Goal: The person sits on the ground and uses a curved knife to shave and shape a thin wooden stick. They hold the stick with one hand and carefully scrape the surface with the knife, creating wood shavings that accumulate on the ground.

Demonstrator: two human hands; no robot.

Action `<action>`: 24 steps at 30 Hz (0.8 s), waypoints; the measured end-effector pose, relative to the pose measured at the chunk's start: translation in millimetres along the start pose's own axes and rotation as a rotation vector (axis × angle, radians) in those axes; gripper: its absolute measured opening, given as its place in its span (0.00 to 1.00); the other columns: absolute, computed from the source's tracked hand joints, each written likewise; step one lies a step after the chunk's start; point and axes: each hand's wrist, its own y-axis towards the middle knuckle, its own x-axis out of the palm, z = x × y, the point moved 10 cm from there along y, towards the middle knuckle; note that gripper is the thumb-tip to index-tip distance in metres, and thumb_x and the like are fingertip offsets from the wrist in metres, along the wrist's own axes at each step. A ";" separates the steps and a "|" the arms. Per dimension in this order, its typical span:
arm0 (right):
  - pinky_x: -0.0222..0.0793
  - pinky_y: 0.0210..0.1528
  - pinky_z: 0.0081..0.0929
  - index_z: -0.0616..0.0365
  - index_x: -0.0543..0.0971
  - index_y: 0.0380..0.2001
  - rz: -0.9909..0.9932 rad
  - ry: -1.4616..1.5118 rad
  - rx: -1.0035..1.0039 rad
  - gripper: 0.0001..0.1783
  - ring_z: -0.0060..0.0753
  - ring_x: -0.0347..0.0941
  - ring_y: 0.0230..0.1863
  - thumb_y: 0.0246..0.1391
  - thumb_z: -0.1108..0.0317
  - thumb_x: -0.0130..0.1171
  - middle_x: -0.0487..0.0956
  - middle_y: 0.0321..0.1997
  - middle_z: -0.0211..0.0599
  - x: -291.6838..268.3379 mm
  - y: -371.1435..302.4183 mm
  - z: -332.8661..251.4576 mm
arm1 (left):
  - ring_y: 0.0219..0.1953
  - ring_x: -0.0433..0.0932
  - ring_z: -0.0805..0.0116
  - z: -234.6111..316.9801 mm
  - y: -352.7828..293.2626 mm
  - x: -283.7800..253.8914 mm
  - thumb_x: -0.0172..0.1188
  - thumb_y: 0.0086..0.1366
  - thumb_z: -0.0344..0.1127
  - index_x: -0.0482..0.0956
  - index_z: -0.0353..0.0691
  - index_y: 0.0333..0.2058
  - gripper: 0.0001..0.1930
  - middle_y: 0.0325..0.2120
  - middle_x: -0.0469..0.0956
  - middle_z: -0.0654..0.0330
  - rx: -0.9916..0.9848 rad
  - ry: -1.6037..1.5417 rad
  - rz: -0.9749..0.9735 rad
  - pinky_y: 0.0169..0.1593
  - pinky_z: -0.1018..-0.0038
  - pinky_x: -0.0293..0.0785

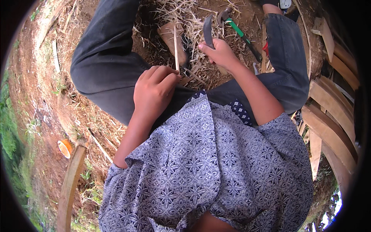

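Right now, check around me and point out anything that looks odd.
One thing: a bright orange object, unidentifiable, lies on the ground at far left, its colour unlike its drab surroundings. The wood shavings look ordinary near the curved knife in the right hand.

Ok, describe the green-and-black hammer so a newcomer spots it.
Find the dark-trousered legs. Between them, just right of the right hand gripping a curved dark metal blade, lies the hammer. Its bright green shaft stands out from the pale shavings.

Daylight falls on brown earth ground (33, 87), with green foliage (11, 135) at the far left.
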 end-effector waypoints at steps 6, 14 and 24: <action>0.63 0.21 0.16 0.61 0.80 0.37 -0.031 0.103 0.141 0.31 0.14 0.66 0.18 0.60 0.38 0.65 0.76 0.24 0.27 20.8 -6.6 -3.6 | 0.37 0.82 0.63 8.5 -2.8 0.0 0.71 0.51 0.28 0.80 0.46 0.29 0.08 0.33 0.82 0.68 0.000 -0.001 -0.035 0.36 0.66 0.78; 0.61 0.18 0.17 0.61 0.80 0.48 -0.038 0.259 0.015 0.24 0.13 0.64 0.17 0.59 0.53 0.70 0.85 0.34 0.33 57.6 18.0 -31.7 | 0.36 0.82 0.64 13.7 -3.2 2.3 0.70 0.50 0.27 0.80 0.45 0.30 0.09 0.34 0.81 0.66 0.074 -0.094 -0.066 0.37 0.67 0.78; 0.62 0.17 0.16 0.61 0.79 0.50 -0.015 0.386 0.102 0.17 0.13 0.64 0.15 0.62 0.62 0.64 0.87 0.40 0.41 61.7 20.1 -29.9 | 0.40 0.84 0.57 18.6 -1.2 8.1 0.66 0.51 0.22 0.80 0.41 0.39 0.15 0.44 0.82 0.60 0.068 -0.245 -0.100 0.40 0.64 0.83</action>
